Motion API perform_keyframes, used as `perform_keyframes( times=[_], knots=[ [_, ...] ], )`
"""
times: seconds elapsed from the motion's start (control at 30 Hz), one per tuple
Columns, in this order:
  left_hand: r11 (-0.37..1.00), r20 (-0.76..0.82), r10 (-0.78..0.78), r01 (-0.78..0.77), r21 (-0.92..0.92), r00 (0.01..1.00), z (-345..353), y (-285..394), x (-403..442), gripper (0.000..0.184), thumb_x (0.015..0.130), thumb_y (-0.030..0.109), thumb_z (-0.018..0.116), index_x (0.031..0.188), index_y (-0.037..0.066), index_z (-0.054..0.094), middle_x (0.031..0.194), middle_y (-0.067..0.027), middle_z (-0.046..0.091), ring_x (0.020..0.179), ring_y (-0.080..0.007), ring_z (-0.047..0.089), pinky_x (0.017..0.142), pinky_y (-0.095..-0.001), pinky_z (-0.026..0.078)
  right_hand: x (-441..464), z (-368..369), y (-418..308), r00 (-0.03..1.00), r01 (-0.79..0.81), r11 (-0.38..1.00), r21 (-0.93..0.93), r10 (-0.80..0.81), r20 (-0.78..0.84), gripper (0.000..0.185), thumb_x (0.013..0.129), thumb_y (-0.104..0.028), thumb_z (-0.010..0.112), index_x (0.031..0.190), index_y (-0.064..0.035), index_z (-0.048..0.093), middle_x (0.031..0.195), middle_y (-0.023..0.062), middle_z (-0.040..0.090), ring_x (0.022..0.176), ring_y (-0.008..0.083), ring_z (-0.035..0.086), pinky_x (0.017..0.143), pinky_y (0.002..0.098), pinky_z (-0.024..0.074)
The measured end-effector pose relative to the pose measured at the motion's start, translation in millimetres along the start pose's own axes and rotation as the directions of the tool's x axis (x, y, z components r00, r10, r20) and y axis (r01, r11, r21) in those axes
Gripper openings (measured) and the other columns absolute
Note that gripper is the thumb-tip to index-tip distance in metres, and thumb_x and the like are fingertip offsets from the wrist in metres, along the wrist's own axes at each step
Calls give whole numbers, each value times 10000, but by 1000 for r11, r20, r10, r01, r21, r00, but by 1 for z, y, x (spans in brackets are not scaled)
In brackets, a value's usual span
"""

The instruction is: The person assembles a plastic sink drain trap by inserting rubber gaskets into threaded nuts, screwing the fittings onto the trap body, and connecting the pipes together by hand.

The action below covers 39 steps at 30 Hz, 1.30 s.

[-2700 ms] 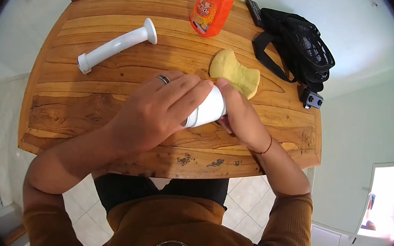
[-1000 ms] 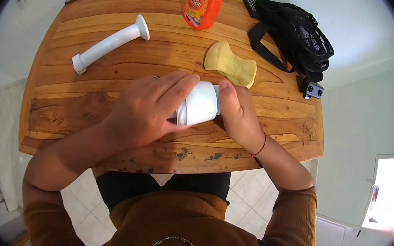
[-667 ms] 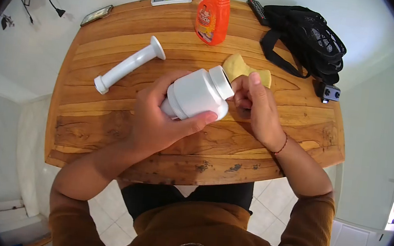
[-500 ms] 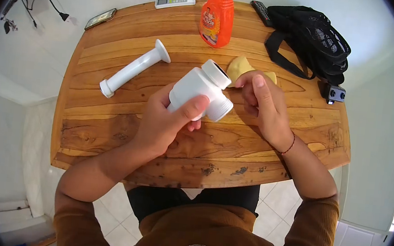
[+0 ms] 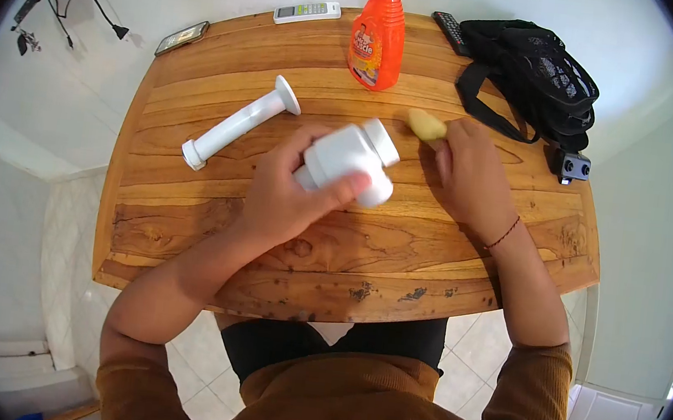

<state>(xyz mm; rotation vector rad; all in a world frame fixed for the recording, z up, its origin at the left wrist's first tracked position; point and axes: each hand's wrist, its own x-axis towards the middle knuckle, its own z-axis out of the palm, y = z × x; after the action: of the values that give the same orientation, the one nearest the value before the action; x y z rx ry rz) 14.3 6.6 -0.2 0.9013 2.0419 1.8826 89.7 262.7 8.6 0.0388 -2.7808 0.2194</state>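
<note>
My left hand (image 5: 293,193) is wrapped round a white plastic fitting (image 5: 347,160), which is blurred and held above the middle of the wooden table (image 5: 330,275). It has a ringed collar at its upper right and a side outlet below that. My right hand (image 5: 472,171) has its fingers closed on the yellow sponge (image 5: 426,126), whose left part shows beyond them. Left of the fitting, a white pipe (image 5: 239,126) with a flanged end lies slanted on the table.
An orange spray bottle (image 5: 377,44) stands at the back. Near the rear edge lie a phone (image 5: 181,38), a white remote (image 5: 307,13) and a black remote (image 5: 451,33). A black bag (image 5: 535,79) and a small camera device (image 5: 574,167) are at the right.
My right hand has let go of the fitting, moved right and taken hold of the sponge. My left hand keeps the fitting, now turned with its collar towards the upper right. The view has shifted.
</note>
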Motion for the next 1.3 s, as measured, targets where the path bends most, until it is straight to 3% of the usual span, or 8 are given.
perform_keyframes(
  times=[0.1, 0.23, 0.63, 0.73, 0.97, 1.03, 1.13, 1.3],
  knots=[
    [682, 222, 354, -413, 604, 909, -7, 5, 8, 660, 783, 432, 865, 1224, 3, 625, 1095, -162, 698, 1009, -303, 658, 899, -409, 527, 1, 1, 4, 982, -68, 965, 254, 109, -152, 302, 947, -102, 651, 1216, 27, 607, 1037, 189, 637, 948, 378, 608, 859, 399, 500],
    [604, -2, 652, -518, 606, 758, 3, 17, 17, 818, 755, 447, 879, 1379, 14, 574, 1255, -161, 666, 1192, -343, 605, 977, -479, 479, 6, -15, -26, 929, 135, 765, 630, 123, -348, 246, 949, -32, 622, 1185, 38, 634, 1005, 182, 656, 909, 294, 640, 812, 333, 496],
    [694, 281, 534, -604, 392, 797, 3, 43, 5, 515, 955, 123, 682, 1441, 38, 533, 1174, -180, 698, 954, -306, 706, 816, -367, 560, -15, -22, -40, 944, 328, 653, 683, -201, -261, 267, 912, 41, 612, 1167, 0, 681, 1015, 135, 731, 895, 269, 716, 797, 337, 551],
    [746, 235, 545, -594, 301, 805, -12, 29, 8, 460, 975, 70, 613, 1421, 6, 518, 1220, -195, 689, 1023, -299, 701, 904, -383, 542, -10, -19, -43, 936, 99, 169, 981, 320, -150, 252, 1060, -109, 560, 1268, 25, 608, 1092, 11, 688, 908, 81, 629, 782, 242, 510],
    [792, 145, 380, -402, 459, 914, -10, -1, 16, 669, 855, 336, 797, 1366, 1, 523, 1170, -186, 698, 1075, -314, 672, 979, -417, 503, 10, -5, 15, 840, -50, 712, 700, 409, -356, 216, 1028, -64, 567, 1222, 5, 635, 1090, 65, 697, 986, 146, 656, 847, 314, 527],
    [850, 162, 257, -302, 432, 953, -4, -4, 17, 721, 805, 383, 841, 1348, 11, 547, 1153, -182, 700, 1058, -319, 673, 963, -419, 505, 12, 0, 16, 910, 155, 975, 159, -79, -407, 260, 959, -18, 604, 1215, 12, 632, 1060, 119, 696, 950, 251, 666, 847, 354, 524],
    [739, 139, 358, -371, 562, 923, 4, -7, 18, 629, 751, 410, 868, 1201, 15, 675, 1028, -186, 716, 873, -355, 699, 800, -422, 546, 9, 5, 3, 964, 179, 914, 363, -90, -248, 387, 903, 23, 610, 1289, 10, 596, 1097, 149, 675, 953, 309, 641, 861, 383, 513],
    [994, 91, -9, 20, -111, 996, -15, -6, 9, 533, 897, 417, 751, 1260, 44, 636, 989, -149, 748, 718, -186, 658, 627, -287, 507, 8, -9, -7, 950, 300, 774, 558, -190, -248, 445, 994, -159, 589, 1392, 25, 515, 1210, 149, 627, 1018, 251, 595, 907, 354, 476]
  ],
)
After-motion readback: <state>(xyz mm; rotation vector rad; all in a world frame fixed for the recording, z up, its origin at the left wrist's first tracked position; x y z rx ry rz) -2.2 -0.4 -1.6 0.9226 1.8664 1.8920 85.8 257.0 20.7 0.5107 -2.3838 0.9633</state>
